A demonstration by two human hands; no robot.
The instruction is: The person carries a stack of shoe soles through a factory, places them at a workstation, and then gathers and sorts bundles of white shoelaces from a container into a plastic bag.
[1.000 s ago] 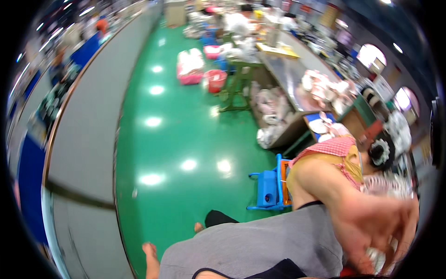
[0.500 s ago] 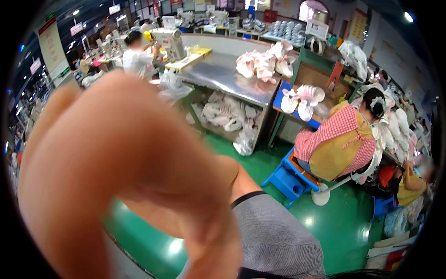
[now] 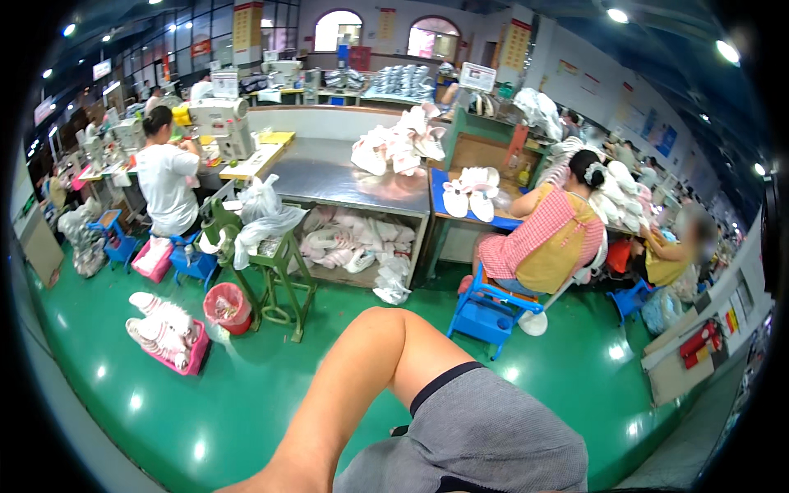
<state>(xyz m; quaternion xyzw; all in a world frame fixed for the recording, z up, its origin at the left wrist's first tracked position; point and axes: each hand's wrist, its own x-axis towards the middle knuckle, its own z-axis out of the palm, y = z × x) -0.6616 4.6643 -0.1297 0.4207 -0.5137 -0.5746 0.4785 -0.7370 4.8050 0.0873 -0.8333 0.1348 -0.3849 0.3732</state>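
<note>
Neither of my hands shows in the head view now, so what they hold or touch cannot be seen. My bent bare leg [image 3: 345, 386] rises from the lower edge, its knee near the middle. Grey shorts [image 3: 501, 427] cover the thigh. Beyond the knee stands a metal-topped table [image 3: 320, 168] with white and pink shoes [image 3: 403, 144] heaped at its right end. More pale shoe pieces [image 3: 353, 238] fill the shelf underneath. To the right, a pair of white shoes [image 3: 470, 197] rests on a blue-topped bench.
A person in a checked top and yellow apron [image 3: 546, 238] sits on a blue stool [image 3: 485, 316]. Further left, another person in white [image 3: 164, 177] works by a sewing machine [image 3: 226, 127]. On the green floor [image 3: 164, 419] are a pink basket [image 3: 197, 353], a red bin [image 3: 228, 308] and a green stand [image 3: 283, 263].
A blurred hand that filled the left half close up has gone out of view. The view has shifted left and up, bringing the basket, bin and green stand into sight.
</note>
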